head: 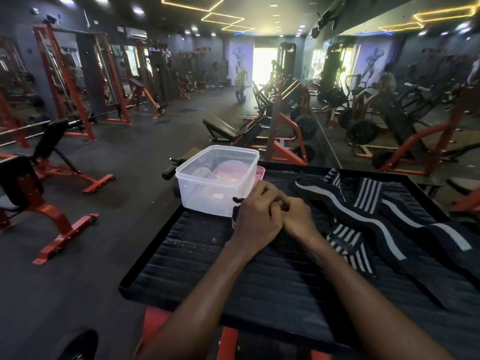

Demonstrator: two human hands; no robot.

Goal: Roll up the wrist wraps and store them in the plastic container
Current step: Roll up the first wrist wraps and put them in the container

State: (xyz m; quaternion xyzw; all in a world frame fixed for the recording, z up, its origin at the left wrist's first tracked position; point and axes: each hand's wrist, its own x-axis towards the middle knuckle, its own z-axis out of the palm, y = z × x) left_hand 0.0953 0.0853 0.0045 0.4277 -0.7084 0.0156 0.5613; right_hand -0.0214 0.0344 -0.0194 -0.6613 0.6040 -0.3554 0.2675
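Hands bunched together: left hand and right hand curled round a dark wrist wrap, right beside the plastic container; loose striped wraps off right.

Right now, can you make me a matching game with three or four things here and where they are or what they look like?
Things:
1. plastic container
2. loose wrist wraps
3. left hand
4. black tray

Descriptions:
A. black with white stripes, lying unrolled on the right
B. ribbed, everything rests on it
C. see-through, at the far left corner
D. pressed against the right hand

Pairs: 1-C, 2-A, 3-D, 4-B
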